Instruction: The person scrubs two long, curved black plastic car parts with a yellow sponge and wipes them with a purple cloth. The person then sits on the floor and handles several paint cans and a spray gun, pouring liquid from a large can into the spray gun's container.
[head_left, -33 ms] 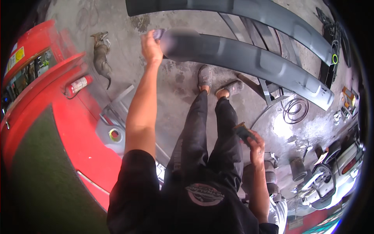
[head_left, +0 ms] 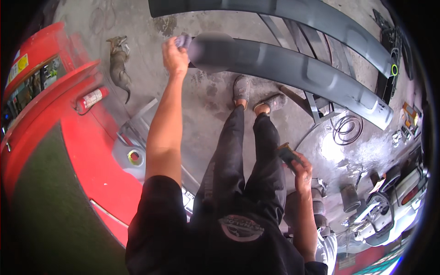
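My left hand [head_left: 174, 59] is closed on a bunched grey-purple cloth [head_left: 183, 41] at the left end of a long, curved dark grey bumper-like panel [head_left: 298, 66]. A blurred patch covers part of that end, so I cannot tell just how the cloth meets the surface. Lower down on the right, my right hand [head_left: 302, 172] grips a small dark rectangular block [head_left: 288, 156] with a brownish edge, in front of my leg and apart from the panel.
Beyond lies a second curved panel [head_left: 321, 16]; metal stand legs [head_left: 312, 107] show beneath. A dog [head_left: 119, 66] lies on the floor at left, near a red fire extinguisher [head_left: 93, 99] and red cabinet [head_left: 91, 160]. At right are a coiled hose [head_left: 347, 130] and a motorcycle [head_left: 389, 215].
My left hand and the cloth have shifted slightly left along the end of the panel. My right hand and its block stay almost where they were.
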{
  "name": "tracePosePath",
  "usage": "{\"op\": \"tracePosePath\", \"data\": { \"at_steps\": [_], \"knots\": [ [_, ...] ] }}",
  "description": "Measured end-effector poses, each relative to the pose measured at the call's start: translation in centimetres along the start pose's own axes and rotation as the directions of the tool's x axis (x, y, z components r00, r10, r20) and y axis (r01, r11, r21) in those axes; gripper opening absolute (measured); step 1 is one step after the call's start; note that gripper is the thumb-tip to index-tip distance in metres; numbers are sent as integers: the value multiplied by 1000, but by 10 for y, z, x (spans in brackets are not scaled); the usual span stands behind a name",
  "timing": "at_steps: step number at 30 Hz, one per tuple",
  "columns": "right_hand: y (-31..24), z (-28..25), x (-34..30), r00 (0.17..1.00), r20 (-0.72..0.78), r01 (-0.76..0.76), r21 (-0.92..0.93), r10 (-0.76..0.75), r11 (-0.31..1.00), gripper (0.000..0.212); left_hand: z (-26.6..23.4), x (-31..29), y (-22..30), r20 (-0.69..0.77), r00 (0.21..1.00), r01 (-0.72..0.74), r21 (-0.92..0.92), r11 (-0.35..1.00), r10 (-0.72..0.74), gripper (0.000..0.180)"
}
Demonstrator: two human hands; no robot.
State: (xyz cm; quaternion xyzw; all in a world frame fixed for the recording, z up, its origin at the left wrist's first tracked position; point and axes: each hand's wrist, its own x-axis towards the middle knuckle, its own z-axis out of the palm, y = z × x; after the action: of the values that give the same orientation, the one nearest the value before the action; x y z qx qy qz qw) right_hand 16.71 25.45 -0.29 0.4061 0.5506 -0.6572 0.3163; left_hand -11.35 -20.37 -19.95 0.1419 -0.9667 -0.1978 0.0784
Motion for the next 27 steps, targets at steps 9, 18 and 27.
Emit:
{"op": "tracePosePath", "data": {
  "at_steps": [9, 18, 27],
  "knots": [
    [-17, 9, 1, 1000, -15, 8, -126, -10, 992, 36, 3, -75, 72, 59, 998, 32, -237, 971, -19, 44],
    [-30, 24, 2, 999, 3, 49, -72, -49, 996, 35, 19, -65, 118, 57, 989, -111, -306, 946, 135, 49],
    [-23, 34, 8, 998, 41, 46, -130, -41, 990, 37, -10, -30, -49, -74, 940, 321, -138, 937, -333, 47]
  ]
}}
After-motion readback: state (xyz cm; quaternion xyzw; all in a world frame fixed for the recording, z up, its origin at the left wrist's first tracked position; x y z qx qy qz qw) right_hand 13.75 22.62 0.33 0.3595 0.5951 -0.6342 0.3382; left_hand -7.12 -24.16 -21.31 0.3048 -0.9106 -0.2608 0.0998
